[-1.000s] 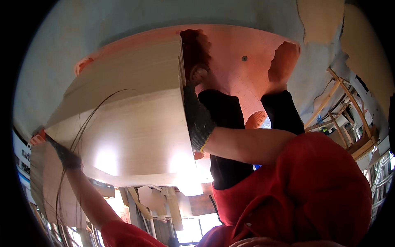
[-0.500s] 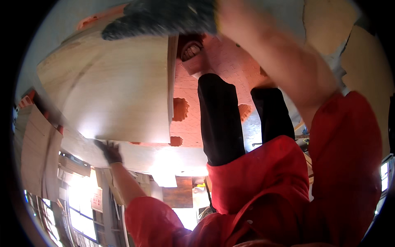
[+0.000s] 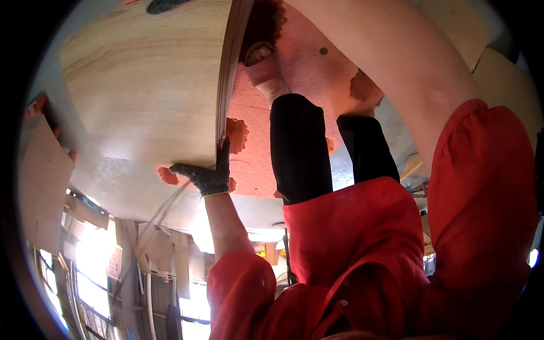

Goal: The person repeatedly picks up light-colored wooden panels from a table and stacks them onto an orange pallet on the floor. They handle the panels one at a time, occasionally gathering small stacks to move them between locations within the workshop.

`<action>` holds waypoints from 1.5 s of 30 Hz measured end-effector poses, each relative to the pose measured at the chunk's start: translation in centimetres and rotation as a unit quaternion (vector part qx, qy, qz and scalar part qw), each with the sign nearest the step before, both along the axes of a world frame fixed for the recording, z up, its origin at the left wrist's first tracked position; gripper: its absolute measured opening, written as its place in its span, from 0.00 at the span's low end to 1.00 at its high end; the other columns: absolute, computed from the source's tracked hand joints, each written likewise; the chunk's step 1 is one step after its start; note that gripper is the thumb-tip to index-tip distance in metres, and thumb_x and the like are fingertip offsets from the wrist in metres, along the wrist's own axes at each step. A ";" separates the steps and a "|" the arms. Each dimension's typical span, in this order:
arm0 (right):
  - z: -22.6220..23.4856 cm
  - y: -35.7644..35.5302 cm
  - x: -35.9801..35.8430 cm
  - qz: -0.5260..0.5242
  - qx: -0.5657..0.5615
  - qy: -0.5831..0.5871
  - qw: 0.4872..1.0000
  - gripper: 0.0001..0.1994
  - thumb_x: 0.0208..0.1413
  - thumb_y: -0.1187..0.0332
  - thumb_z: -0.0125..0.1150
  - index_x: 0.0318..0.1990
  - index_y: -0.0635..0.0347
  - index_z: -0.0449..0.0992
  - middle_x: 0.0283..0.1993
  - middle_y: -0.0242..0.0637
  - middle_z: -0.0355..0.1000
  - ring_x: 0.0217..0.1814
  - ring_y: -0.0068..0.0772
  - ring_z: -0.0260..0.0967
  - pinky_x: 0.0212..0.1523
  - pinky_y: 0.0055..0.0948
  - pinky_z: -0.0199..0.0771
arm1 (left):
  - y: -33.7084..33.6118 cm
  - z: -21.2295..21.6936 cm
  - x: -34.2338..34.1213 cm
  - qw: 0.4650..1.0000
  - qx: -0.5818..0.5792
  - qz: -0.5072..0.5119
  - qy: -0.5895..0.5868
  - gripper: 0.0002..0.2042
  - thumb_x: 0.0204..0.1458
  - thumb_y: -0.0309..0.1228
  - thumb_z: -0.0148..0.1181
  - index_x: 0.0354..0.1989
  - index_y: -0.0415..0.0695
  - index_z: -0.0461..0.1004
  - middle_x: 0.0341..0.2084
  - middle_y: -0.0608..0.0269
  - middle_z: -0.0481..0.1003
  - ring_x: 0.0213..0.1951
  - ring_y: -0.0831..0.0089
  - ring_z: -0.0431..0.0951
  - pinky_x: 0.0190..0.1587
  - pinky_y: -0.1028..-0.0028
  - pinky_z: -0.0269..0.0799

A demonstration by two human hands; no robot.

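Note:
A stack of pale wood-grain boards (image 3: 141, 85) fills the upper left, its layered edge showing along the right side. My left hand (image 3: 208, 178), in a dark knit glove, cups the stack's near right corner. Its thumb points up along the side edge, and the stretched fingers lie along the near edge. From the right, my bare right forearm reaches across the top and out of the picture. Only the dark gloved fingertips of my right hand (image 3: 164, 5) show, lying flat on the top board near the far edge; the rest is cut off.
Beneath the boards and my feet lies an orange-red textured platform (image 3: 258, 164) with ragged darker holes. My foot in a pink slipper (image 3: 264, 71) stands beside the stack. Another board (image 3: 42, 181) leans at the far left. Tan sheets (image 3: 504, 85) lie to the right.
My left hand has moved right along the near edge to the corner. My right hand has gone farther up, mostly out of view. The top board now sits squarer over the stack.

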State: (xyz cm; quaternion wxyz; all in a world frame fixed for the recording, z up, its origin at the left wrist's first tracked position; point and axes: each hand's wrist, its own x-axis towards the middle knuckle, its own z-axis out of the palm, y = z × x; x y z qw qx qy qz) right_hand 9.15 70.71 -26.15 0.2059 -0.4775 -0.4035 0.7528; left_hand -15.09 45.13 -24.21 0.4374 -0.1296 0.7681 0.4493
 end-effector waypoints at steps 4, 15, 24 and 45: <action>1.4 -2.1 -0.2 -0.232 -0.133 -0.058 0.962 0.24 0.60 0.49 0.44 0.47 0.63 0.72 0.34 0.39 0.72 0.39 0.32 0.70 0.38 0.28 0.71 | -1.8 0.2 -9.0 0.992 0.016 -0.086 -0.090 0.38 0.57 0.60 0.37 0.68 0.48 0.40 0.67 0.57 0.47 0.66 0.58 0.47 0.65 0.54 0.42; -5.5 -26.9 -17.1 -0.438 -0.640 0.086 0.625 0.24 0.60 0.41 0.36 0.39 0.49 0.72 0.38 0.28 0.72 0.41 0.27 0.67 0.38 0.33 0.67 | 15.7 1.1 -36.4 0.916 -0.120 -0.375 -0.074 0.40 0.55 0.65 0.30 0.64 0.42 0.56 0.65 0.58 0.56 0.67 0.66 0.50 0.67 0.58 0.37; -8.4 -29.1 -20.7 -0.254 -0.653 0.313 0.642 0.22 0.65 0.56 0.33 0.62 0.52 0.60 0.63 0.37 0.62 0.61 0.38 0.62 0.58 0.39 0.66 | 14.1 -7.3 -45.1 0.824 -0.025 -0.467 -0.321 0.24 0.62 0.45 0.34 0.62 0.45 0.59 0.58 0.62 0.66 0.61 0.65 0.62 0.65 0.64 0.51; -11.7 -28.7 -19.5 -0.309 -0.599 0.249 0.695 0.21 0.62 0.50 0.42 0.49 0.53 0.73 0.40 0.42 0.74 0.38 0.37 0.71 0.39 0.35 0.72 | 11.4 -3.5 -37.3 0.970 -0.110 -0.199 0.081 0.29 0.58 0.55 0.41 0.56 0.43 0.65 0.52 0.52 0.69 0.54 0.58 0.68 0.62 0.56 0.55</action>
